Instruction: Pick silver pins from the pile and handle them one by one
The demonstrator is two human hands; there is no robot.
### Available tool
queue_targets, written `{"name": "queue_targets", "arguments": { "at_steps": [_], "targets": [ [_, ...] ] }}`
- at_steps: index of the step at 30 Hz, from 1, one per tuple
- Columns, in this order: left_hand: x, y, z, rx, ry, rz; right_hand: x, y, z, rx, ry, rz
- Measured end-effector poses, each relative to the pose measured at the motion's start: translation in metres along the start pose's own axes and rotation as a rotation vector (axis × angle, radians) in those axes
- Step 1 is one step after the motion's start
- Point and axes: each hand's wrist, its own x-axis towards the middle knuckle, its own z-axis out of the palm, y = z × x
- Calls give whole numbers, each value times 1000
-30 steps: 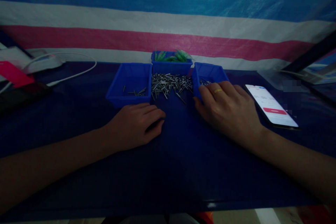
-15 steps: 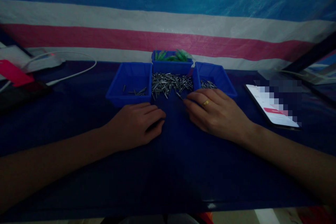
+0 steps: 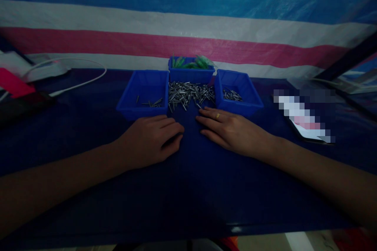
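My right hand (image 3: 228, 127) lies on the dark blue table with its fingers stretched out and somewhat apart, a gold ring on one finger. Its fingertips are close to the near edge of a heap of metal rivets (image 3: 188, 93), where one rivet lies almost at the fingers. Loosely curled, my left hand (image 3: 150, 139) rests in front of the left blue bin (image 3: 125, 104), thumb tip near the index fingertip; nothing shows in it. A few rivets lie in that bin. The right blue bin (image 3: 250, 100) holds a small pile of rivets.
A third blue bin (image 3: 191, 74) with green pieces in clear wrapping (image 3: 202, 62) stands behind the heap. At right lies a phone (image 3: 304, 125), partly blurred out. A white cable (image 3: 101, 72) and a dark object with a pink strip (image 3: 14, 82) are at left. A striped sheet (image 3: 188, 19) hangs behind.
My right hand has moved left and nearer, from the right bin's front edge to beside the heap, and its fingers have straightened. My left hand has stayed put.
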Motion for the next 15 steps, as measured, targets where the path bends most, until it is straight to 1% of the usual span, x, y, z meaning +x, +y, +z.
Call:
{"name": "queue_targets", "arguments": {
  "at_steps": [4,9,12,15],
  "targets": [
    [-1,0,1,-3,-5,-9,0,-1,-1,0,21,-11],
    [-1,-1,2,-3,17,14,0,0,0,16,75,-66],
    [-1,-1,1,-12,5,13,-1,1,-1,39,106,-123],
    [-1,-1,1,-4,16,14,-1,-1,-3,96,122,-214]
  ]
}}
